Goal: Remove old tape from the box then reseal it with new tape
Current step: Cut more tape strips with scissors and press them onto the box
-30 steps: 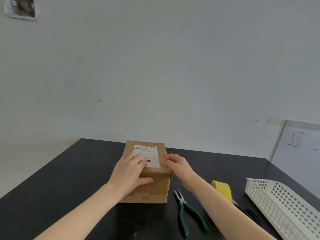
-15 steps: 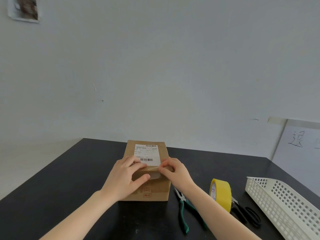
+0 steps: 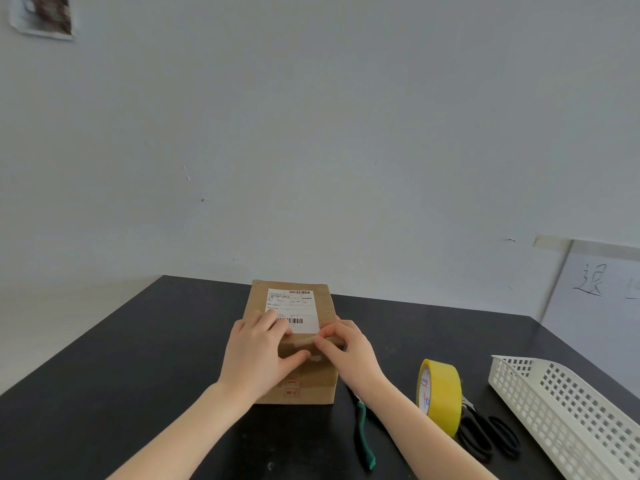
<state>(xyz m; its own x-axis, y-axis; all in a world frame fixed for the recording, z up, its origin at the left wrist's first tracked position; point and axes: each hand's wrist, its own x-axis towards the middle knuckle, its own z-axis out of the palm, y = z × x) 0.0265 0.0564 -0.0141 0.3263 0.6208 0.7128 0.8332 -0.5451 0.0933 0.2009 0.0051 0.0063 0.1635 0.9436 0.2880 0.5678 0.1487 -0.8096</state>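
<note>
My left hand [image 3: 258,355] lies over the near left part of the box [image 3: 294,341], fingers spread flat across its top and onto the lower corner of the white label [image 3: 294,310], thumb stretched along the front face just under the top edge. My right hand [image 3: 346,351] sits at the near right corner of the box, its fingertips [image 3: 323,336] drawn together and nipping at the strip of old tape [image 3: 301,342] that runs along the front top edge; whether the tape has actually lifted off the cardboard I cannot tell. The box stands on the dark surface [image 3: 121,375] towards its far edge, about midway between the left and right sides, its long side running away from me. Just to the right of the box, partly under my right forearm, lie pliers [image 3: 363,434] with green handles pointing at the near edge. Further right a yellow roll of tape [image 3: 440,394] stands on its rim, and black scissors [image 3: 485,434] lie touching it on its right side. A white perforated tray [image 3: 568,410] sits by the right edge of the surface, near the scissors but apart from them.
</note>
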